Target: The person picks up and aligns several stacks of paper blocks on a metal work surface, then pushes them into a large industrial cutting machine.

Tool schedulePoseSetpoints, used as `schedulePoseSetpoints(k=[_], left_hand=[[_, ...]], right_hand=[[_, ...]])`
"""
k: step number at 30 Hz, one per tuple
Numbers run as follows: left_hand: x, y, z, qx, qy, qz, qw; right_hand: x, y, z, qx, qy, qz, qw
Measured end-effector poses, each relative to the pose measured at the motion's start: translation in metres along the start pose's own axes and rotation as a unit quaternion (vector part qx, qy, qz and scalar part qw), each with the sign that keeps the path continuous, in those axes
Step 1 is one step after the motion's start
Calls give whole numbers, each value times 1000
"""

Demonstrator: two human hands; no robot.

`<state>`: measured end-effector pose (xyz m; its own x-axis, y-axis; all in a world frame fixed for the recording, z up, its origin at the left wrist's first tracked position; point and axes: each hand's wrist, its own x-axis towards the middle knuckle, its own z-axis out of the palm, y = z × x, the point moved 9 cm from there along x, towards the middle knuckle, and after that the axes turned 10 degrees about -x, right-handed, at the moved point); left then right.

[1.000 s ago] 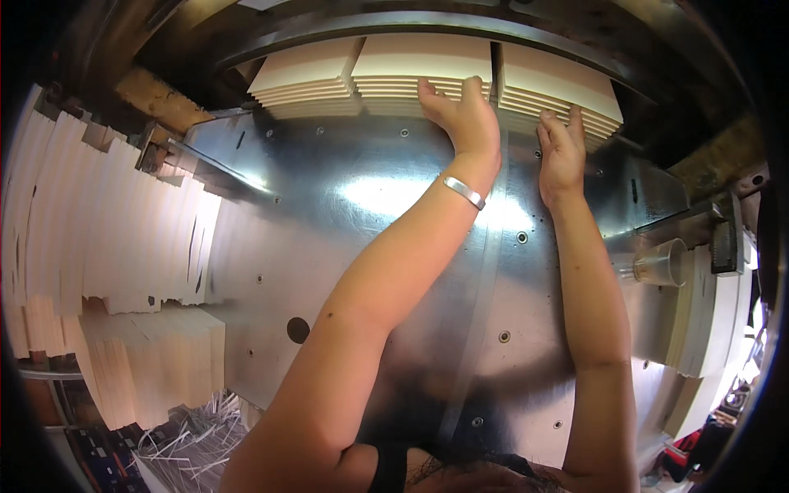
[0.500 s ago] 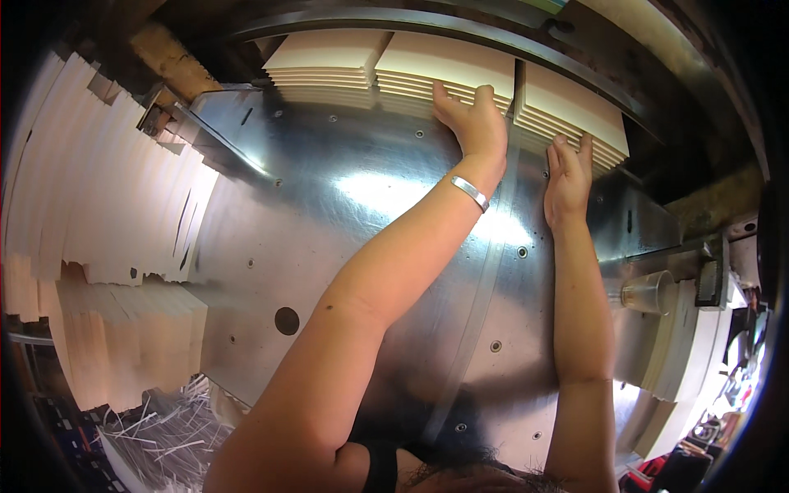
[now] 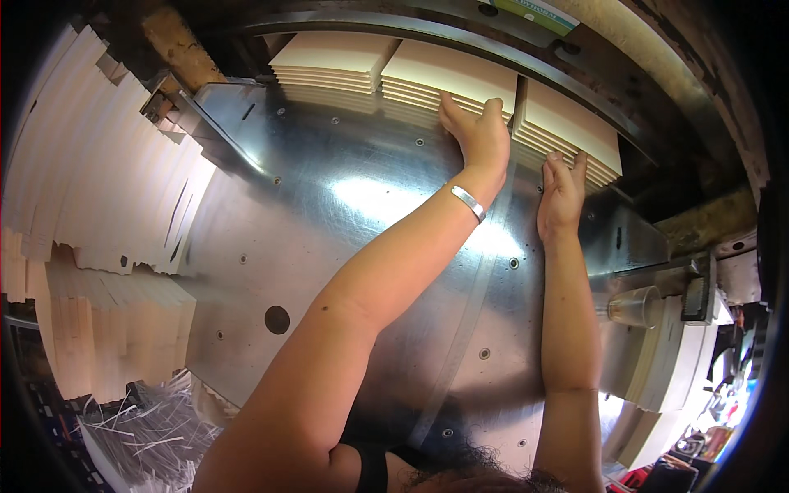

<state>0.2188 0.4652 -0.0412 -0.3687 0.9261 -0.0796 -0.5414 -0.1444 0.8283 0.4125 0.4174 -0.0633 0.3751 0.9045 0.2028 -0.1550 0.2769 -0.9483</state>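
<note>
Three low stacks of cream-white paper sheets or boards lie side by side at the far edge of a shiny metal table [image 3: 246, 287], partly beneath a dark metal bar [image 3: 370, 23]. My left hand [image 3: 478, 140], with a silver band on its wrist, is open, fingertips against the front edge of the middle stack [image 3: 452, 70]. Thumb and a finger stand apart there. Farther right, my right hand [image 3: 561, 197] is open too, its fingertips at the front edge of the right stack [image 3: 571, 123]. Neither hand touches the left stack [image 3: 333, 57].
Tall piles of white paper [image 3: 99, 156] stand along the left side, above paper shreds [image 3: 156, 427]. A metal side guide [image 3: 222, 131] slants at the far left. On the right are a clear plastic cup [image 3: 637, 306] and more paper piles [image 3: 678, 361].
The whole view has shifted slightly. Both hands stay at the front edges of the same two stacks, with nothing picked up or let go.
</note>
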Motion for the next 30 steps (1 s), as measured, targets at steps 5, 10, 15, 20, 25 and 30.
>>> schedulePoseSetpoints(k=[5, 10, 15, 20, 25, 30], left_hand=[[2, 0, 0, 7, -5, -3, 1000], [-1, 8, 0, -4, -9, 2, 1000], [-3, 7, -1, 9, -8, -14, 1000], [4, -2, 1, 6, -17, -10, 1000], [1, 7, -3, 34, -9, -26, 999], [-2, 1, 3, 5, -25, -60, 998]], right_hand=[[-3, -7, 4, -11, -2, -4, 1000], [-5, -9, 8, -37, -1, -6, 999], [-5, -7, 3, -33, 7, 4, 999], [-2, 3, -8, -32, 15, 4, 999], [-1, 2, 1, -13, -2, -12, 1000], [0, -2, -2, -52, 4, -14, 999]])
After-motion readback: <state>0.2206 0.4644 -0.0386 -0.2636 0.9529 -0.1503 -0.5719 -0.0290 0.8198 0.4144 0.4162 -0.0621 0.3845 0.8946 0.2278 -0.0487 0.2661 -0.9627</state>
